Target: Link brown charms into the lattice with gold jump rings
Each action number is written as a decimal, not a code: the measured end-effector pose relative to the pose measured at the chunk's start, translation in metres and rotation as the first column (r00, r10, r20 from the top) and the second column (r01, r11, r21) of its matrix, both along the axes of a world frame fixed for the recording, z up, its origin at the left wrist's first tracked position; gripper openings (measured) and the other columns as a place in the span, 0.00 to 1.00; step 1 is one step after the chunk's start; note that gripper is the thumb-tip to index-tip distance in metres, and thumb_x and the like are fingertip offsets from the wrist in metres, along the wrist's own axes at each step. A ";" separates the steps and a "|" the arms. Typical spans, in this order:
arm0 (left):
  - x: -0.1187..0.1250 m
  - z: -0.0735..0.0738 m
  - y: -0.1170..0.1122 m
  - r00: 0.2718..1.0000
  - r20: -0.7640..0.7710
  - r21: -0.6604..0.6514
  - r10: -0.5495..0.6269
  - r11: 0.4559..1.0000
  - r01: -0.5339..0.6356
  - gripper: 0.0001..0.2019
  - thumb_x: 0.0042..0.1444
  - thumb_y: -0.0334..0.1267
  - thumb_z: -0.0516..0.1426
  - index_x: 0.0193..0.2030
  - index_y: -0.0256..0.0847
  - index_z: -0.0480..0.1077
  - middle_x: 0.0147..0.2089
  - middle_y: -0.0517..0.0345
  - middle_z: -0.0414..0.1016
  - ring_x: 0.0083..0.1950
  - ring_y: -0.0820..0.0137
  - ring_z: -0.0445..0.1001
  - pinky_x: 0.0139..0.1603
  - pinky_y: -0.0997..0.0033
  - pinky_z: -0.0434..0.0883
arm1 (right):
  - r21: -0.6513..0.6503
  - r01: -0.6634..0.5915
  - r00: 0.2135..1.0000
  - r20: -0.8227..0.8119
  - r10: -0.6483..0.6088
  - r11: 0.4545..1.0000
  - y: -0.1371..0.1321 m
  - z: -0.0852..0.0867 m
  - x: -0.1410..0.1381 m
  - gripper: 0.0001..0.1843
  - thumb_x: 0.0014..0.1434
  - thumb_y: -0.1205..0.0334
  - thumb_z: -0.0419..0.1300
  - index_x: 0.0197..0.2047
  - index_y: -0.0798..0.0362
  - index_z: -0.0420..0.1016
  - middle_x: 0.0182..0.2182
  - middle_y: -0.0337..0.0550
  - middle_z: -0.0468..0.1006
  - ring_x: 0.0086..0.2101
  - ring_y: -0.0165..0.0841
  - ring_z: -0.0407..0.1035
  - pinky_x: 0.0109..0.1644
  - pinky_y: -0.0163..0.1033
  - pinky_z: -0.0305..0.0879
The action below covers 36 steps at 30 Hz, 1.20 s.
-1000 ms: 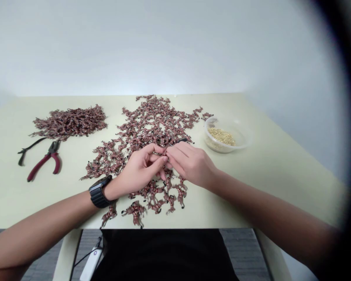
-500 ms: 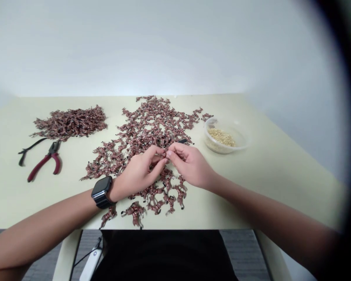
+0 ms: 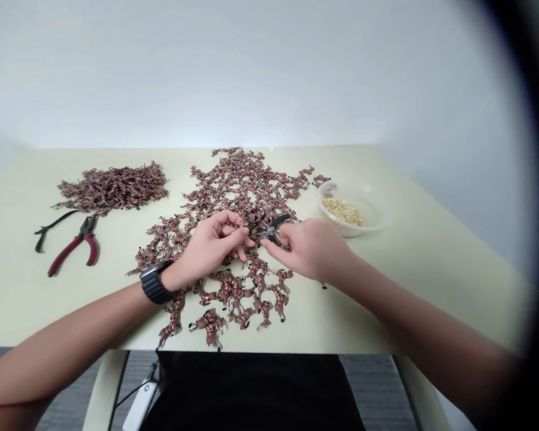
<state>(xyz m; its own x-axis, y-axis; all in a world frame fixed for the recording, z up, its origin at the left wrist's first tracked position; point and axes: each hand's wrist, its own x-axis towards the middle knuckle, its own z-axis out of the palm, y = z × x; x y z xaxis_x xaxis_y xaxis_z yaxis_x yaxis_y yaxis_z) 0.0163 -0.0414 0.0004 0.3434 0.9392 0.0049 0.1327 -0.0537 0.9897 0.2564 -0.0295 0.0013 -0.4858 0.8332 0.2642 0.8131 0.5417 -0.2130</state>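
The whole scene sits on a pale green tabletop [image 3: 431, 251], with the person's dark shirt [image 3: 251, 389] at its near edge. The biggest thing by far is a sprawling spread of little reddish-brown figures [image 3: 233, 191] with black tips. It runs out ahead of both hands, fills the space around them and reaches the near edge, though I can't make out exactly what each figure is.

Well off to the left of the left hand [image 3: 211, 242] there's a second, tighter pile of figures [image 3: 112, 189]. Just nearer to the person than that pile, still left of that hand, are red-handled pliers [image 3: 74, 248] with a black cord [image 3: 54, 224] lying beside them. Out past the right hand [image 3: 312, 248], ahead and to the right, sits a clear plastic bowl [image 3: 377, 221] with pale grains [image 3: 344, 211] in the bottom.

Now the hands, which are close together but not touching. The left one is curled over the spread, with the fingers bent in and the tips close together. I can't tell if there's a piece pinched in there. The right hand is closed on small black-handled pliers [image 3: 273, 229], whose tip points at the left fingertips [image 3: 247, 240]. A black-banded watch [image 3: 155, 284] sits on the left wrist.
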 end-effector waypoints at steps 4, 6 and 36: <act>0.000 -0.002 0.002 1.000 -0.003 -0.004 0.013 1.000 -0.013 0.15 0.65 0.47 0.61 0.47 0.38 0.68 0.37 0.50 0.85 0.29 0.70 0.82 0.32 0.73 0.77 | 0.025 -0.054 0.975 0.216 0.047 0.998 -0.005 -0.011 -0.003 0.20 0.65 0.48 0.57 0.27 0.52 0.69 0.21 0.44 0.72 0.20 0.32 0.61 0.25 0.41 0.39; 0.001 -0.002 0.002 1.000 -0.007 -0.004 0.010 1.000 -0.010 0.15 0.65 0.48 0.61 0.47 0.38 0.69 0.38 0.50 0.84 0.30 0.70 0.82 0.33 0.73 0.77 | 0.021 -0.059 0.967 0.249 0.051 0.998 -0.007 -0.009 -0.002 0.15 0.65 0.55 0.57 0.28 0.52 0.69 0.21 0.44 0.72 0.20 0.33 0.62 0.25 0.41 0.39; 0.009 0.009 -0.011 0.981 0.009 -0.131 -0.195 0.972 0.194 0.18 0.67 0.50 0.58 0.31 0.38 0.72 0.18 0.64 0.68 0.18 0.80 0.61 0.24 0.78 0.63 | -0.329 -0.146 0.909 -0.416 -0.005 0.933 -0.007 -0.001 -0.009 0.43 0.57 0.38 0.67 0.70 0.45 0.61 0.61 0.56 0.64 0.45 0.41 0.72 0.45 0.47 0.74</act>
